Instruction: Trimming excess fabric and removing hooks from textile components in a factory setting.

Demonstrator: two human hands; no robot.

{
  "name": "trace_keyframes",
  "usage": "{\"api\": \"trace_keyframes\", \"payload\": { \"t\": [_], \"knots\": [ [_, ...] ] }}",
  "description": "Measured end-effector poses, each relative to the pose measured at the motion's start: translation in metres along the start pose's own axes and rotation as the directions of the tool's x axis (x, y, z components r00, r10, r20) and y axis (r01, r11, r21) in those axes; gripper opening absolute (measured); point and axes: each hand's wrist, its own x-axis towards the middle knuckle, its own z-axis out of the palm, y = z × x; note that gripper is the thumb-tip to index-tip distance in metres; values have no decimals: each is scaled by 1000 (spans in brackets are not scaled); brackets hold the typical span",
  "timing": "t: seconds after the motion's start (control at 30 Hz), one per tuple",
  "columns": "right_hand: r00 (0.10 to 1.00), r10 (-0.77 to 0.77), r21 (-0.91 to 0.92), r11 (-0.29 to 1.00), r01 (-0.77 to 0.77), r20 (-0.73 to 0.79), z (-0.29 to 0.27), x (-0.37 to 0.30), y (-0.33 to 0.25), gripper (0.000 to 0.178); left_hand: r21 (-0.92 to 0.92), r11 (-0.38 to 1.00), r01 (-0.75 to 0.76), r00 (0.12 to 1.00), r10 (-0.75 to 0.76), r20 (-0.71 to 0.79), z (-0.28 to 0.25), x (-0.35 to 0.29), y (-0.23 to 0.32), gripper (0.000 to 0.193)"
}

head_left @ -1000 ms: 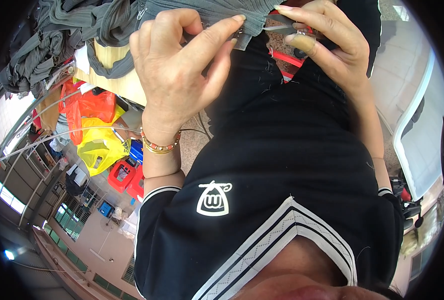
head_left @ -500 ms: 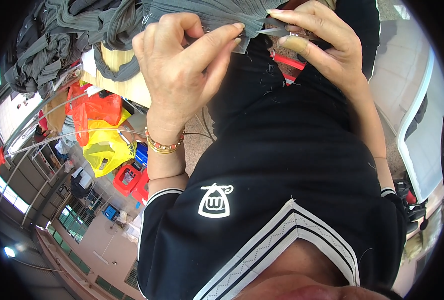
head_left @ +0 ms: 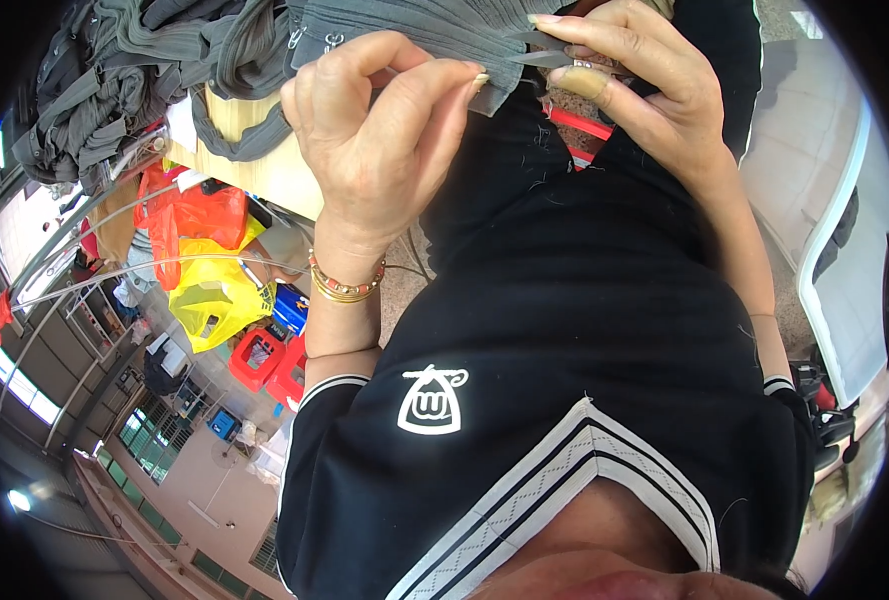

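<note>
A grey ribbed knit garment (head_left: 435, 35) lies at the top middle, its finished edge hanging over my dark lap. My left hand (head_left: 385, 140) is closed in a pinch above that edge, thumb against index finger. What sits between those fingertips is too small to make out. In my right hand (head_left: 655, 85) is a pair of thread snips (head_left: 545, 58), held between thumb and fingers with the blades apart. The blade tips point left, right beside the garment's edge. A yellowish covering wraps part of the right thumb. Metal safety pins (head_left: 335, 40) hang on the garment left of the pinch.
A heap of grey knit pieces (head_left: 115, 90) covers the upper left of a pale wooden table (head_left: 275, 180). Below it are a red plastic bag (head_left: 205, 215), a yellow bag (head_left: 210, 295) and red baskets (head_left: 257, 358). A white panel (head_left: 815, 200) stands at the right.
My left hand has drawn back slightly right and down, showing more of the garment's edge and the pins. The snips have shifted a little left, toward the cloth.
</note>
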Motion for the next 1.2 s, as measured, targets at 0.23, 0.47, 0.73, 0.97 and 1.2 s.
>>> {"api": "trace_keyframes", "payload": {
  "t": [0.23,0.47,0.73,0.97,1.2],
  "knots": [
    [990,-119,-252,959,133,70,-3,8,-6,42,-32,999,9,997,-11,-71,0,-6,3,28],
    [980,-127,-282,945,166,151,-2,13,-17,41,-48,999,1,997,-4,-72,-5,-11,4,30],
    [982,-133,-356,918,173,136,1,10,-26,38,-27,998,-65,994,62,-94,-8,-11,11,30],
    [802,-568,-356,799,484,-186,34,32,32,38,-14,990,-141,985,139,-101,-4,3,12,31],
    [905,-405,-450,790,417,128,4,22,-4,41,-71,993,-89,996,90,5,-10,-3,6,30]
  ]
}}
